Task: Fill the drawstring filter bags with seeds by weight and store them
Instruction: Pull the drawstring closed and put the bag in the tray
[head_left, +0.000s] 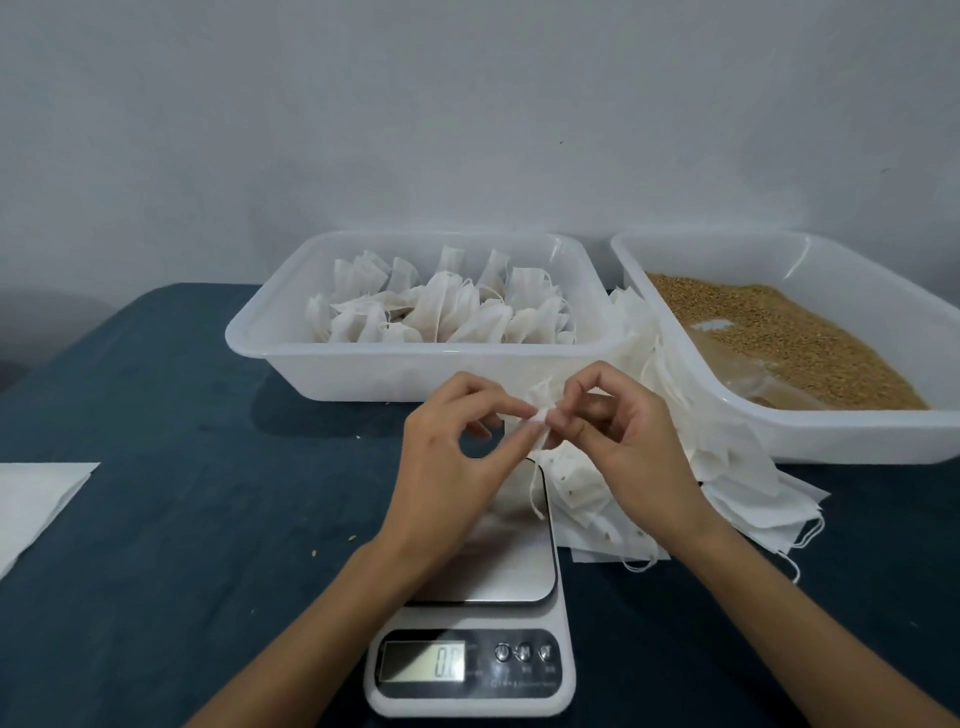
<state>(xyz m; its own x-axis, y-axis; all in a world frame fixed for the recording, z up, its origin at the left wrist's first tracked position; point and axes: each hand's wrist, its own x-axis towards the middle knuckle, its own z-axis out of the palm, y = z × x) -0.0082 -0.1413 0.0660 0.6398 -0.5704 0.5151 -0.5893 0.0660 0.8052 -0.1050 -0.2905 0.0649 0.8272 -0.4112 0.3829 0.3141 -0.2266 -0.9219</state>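
- Closest in, the kitchen scale (470, 660) sits on the dark blue table (156, 519), display end toward the person, long axis running straight away from them. The readout is blurry; it looks like a zero reading.
- The steel weighing plate (511, 561) is partly hidden under the left forearm.
- Just above the plate, both hands meet over the far end of the scale.
- Left hand (447, 467): thumb and forefinger pinched on the gathered top of the filter bag (540, 415), other fingers curled loosely.
- Right hand (634, 447): fingertips pinching the same bunched neck from the other side, so it is grasping the bag too.
- The bag is held in the air between the two hands, neck up and slightly toward the trays; its body is mostly hidden behind the fingers, so I cannot tell its long axis for sure.
- A thin drawstring (535, 493) dangles from the pinch down toward the plate.
- Right of the scale, a fanned stack of empty bags (737, 488) lies flat, spreading from beside the scale back between the trays, with specks of seed on the nearest ones.
- At the left edge, a white sheet (36, 499) lies flat.
- Farther back, left tray (270, 338) holds filled bags (441, 306), mostly standing with tops up.
- Right tray (857, 436) holds the brown seeds (779, 338).
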